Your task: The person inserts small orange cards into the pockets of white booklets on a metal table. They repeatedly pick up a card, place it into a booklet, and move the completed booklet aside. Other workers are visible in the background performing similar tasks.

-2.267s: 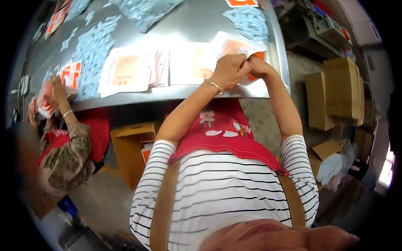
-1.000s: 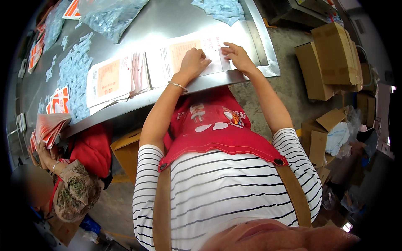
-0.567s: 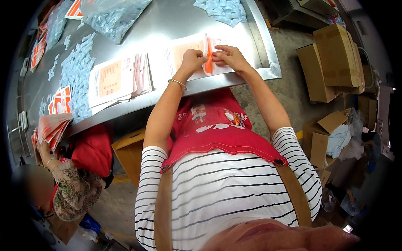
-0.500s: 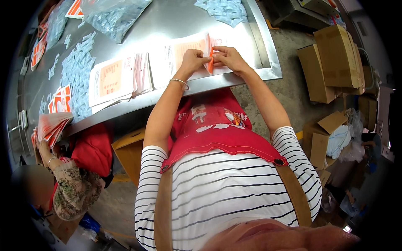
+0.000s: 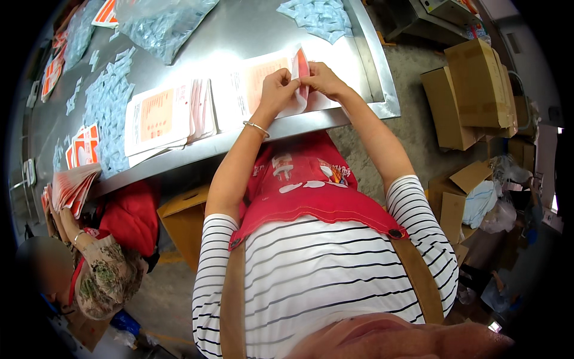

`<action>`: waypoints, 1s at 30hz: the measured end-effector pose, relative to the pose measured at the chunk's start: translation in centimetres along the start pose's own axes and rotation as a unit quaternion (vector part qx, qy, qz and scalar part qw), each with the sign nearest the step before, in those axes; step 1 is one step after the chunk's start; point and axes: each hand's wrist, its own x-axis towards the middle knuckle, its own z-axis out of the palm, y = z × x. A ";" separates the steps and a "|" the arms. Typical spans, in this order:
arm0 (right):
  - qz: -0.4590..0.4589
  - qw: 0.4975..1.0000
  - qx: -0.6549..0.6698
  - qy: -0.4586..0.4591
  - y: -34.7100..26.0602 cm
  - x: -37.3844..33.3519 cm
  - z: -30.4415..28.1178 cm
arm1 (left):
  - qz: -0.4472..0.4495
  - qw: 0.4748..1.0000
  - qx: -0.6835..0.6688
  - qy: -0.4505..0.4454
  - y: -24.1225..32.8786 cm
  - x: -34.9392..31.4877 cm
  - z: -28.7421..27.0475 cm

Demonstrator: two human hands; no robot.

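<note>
My left hand and my right hand are close together above the near edge of the metal table. Between them a flat white-and-orange packaging bag stands on edge, pinched in the fingers of both hands. Its mouth looks slightly parted, though my fingers hide part of it. More flat bags of the same kind lie beneath my hands. To their left is a thicker stack of such bags, with several standing fanned at its right side.
Small pale-blue packets are strewn at the left; another heap lies at the far right. A clear plastic sack of packets sits at the back. A co-worker's hand holds fanned bags at left. Cardboard boxes stand right of the table.
The bag between my hands has turned and spread, showing more of its orange and white faces. My right hand has shifted slightly up and left.
</note>
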 end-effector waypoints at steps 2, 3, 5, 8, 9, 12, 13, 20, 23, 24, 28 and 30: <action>-0.016 0.992 -0.127 0.008 0.4 1.7 -0.9 | -0.020 0.997 -0.070 -0.013 1.6 -0.3 -0.5; -0.014 0.989 -0.147 0.017 0.1 2.5 -1.4 | -0.032 0.994 -0.103 -0.018 2.1 -0.4 -0.9; -0.023 0.992 -0.108 0.062 -2.1 3.9 -2.6 | -0.041 0.993 -0.106 0.008 2.0 -0.3 -1.3; -0.131 0.952 -0.167 0.219 0.6 7.9 -5.9 | -0.051 0.994 -0.090 0.017 1.7 0.0 -1.2; -0.137 0.903 -0.315 0.257 1.3 8.6 -6.6 | -0.052 0.995 -0.089 0.012 1.7 0.0 -1.2; -0.140 0.801 -0.501 0.297 2.1 8.1 -6.6 | -0.061 0.994 -0.096 0.008 1.4 0.0 -1.1; -0.141 0.784 -0.524 0.302 1.8 7.7 -6.4 | -0.062 0.994 -0.087 0.010 1.5 0.1 -1.2; -0.089 0.965 -0.186 0.163 -2.9 4.4 -6.8 | -0.052 0.997 -0.053 0.023 1.4 0.2 -0.7; -0.049 0.993 0.091 -0.062 -6.1 0.8 -2.9 | -0.020 0.999 -0.014 0.026 0.6 0.4 -0.5; 0.002 0.985 0.147 -0.086 -6.6 -0.5 -1.3 | 0.013 1.000 -0.001 0.023 0.1 0.5 -0.3; 0.058 0.997 0.014 0.044 -4.4 -0.2 -0.8 | 0.023 0.997 0.065 0.043 0.1 0.5 -0.5; 0.078 0.996 -0.005 0.037 -4.8 -0.3 -0.4 | 0.057 0.994 0.059 0.071 0.2 0.4 0.0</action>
